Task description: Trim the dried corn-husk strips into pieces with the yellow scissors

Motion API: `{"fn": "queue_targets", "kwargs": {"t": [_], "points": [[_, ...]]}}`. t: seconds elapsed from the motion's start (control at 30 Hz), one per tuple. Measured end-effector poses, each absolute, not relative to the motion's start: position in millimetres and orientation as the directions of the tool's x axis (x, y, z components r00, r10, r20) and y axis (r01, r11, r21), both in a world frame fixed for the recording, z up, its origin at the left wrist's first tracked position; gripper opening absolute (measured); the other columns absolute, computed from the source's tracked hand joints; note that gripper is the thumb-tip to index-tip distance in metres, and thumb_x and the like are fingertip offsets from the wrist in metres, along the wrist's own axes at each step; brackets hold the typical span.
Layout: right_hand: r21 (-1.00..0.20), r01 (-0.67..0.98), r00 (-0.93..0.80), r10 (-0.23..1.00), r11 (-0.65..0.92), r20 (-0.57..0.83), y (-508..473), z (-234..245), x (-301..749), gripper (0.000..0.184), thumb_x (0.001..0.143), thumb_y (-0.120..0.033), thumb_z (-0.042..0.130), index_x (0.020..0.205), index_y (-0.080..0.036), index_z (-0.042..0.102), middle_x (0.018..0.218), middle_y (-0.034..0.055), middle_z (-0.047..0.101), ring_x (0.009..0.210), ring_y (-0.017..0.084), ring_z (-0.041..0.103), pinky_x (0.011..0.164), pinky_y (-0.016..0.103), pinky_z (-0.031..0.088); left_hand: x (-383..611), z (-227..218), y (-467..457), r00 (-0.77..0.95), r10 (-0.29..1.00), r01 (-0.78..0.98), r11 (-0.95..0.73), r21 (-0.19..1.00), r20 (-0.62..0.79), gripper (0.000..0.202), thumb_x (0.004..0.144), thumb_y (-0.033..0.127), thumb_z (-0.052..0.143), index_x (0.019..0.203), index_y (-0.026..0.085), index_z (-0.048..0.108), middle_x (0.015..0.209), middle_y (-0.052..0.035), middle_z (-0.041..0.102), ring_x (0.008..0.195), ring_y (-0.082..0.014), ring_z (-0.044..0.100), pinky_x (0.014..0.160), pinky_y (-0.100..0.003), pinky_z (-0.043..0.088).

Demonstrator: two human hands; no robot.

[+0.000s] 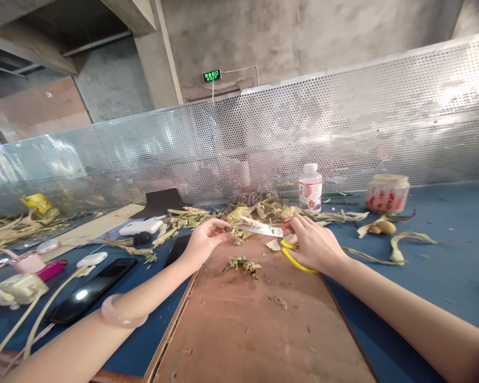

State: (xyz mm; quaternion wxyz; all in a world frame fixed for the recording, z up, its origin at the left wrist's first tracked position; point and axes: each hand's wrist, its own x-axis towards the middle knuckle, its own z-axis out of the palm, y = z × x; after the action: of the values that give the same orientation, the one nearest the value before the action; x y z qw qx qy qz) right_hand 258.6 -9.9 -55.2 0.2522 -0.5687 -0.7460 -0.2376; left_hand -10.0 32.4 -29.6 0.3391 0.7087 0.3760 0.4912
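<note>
My right hand (313, 244) is closed around the yellow handles of a pair of scissors (263, 230), whose blades point left over a brown wooden board (255, 324). My left hand (205, 239) pinches a dried green plant stem (233, 231) right at the blade tips. Cut plant bits (243, 264) lie on the board just below the hands. A pale bangle (122, 314) sits on my left wrist.
Dried leaves (263, 208) are heaped behind the board on the blue table (443, 255), by a white bottle (310, 189) and a jar (387, 193). Phones (90, 290), chargers (18, 287) and cables lie at left. A perforated metal screen (263, 138) runs along the table's back.
</note>
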Motion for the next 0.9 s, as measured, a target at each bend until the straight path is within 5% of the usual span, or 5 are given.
{"fn": "queue_targets", "kwargs": {"t": [0.53, 0.9], "points": [[0.104, 0.929, -0.325, 0.646, 0.356, 0.69, -7.7, -57.1, 255.3, 0.041, 0.073, -0.047, 0.056, 0.1, -0.017, 0.05, 0.104, 0.0104, 0.058, 0.1, 0.025, 0.052, 0.082, 0.034, 0.043, -8.1, -30.5, 31.5, 0.281, 0.866, 0.158, -0.467, 0.87, 0.414, 0.022, 0.067, 0.027, 0.074, 0.084, 0.018, 0.065, 0.079, -0.0013, 0.066, 0.077, -0.0155, 0.06, 0.072, -0.027, 0.044], [0.027, 0.922, -0.302, 0.671, 0.387, 0.677, -7.9, -56.4, 257.9, 0.034, 0.075, -0.043, 0.053, 0.098, -0.018, 0.05, 0.103, 0.009, 0.059, 0.098, 0.023, 0.055, 0.079, 0.032, 0.045, -6.4, -29.7, 28.4, 0.29, 0.875, 0.008, -0.406, 0.914, 0.387, 0.058, 0.07, 0.022, 0.072, 0.123, 0.021, 0.048, 0.07, 0.0036, 0.059, 0.066, -0.0109, 0.053, 0.062, -0.022, 0.04]]}}
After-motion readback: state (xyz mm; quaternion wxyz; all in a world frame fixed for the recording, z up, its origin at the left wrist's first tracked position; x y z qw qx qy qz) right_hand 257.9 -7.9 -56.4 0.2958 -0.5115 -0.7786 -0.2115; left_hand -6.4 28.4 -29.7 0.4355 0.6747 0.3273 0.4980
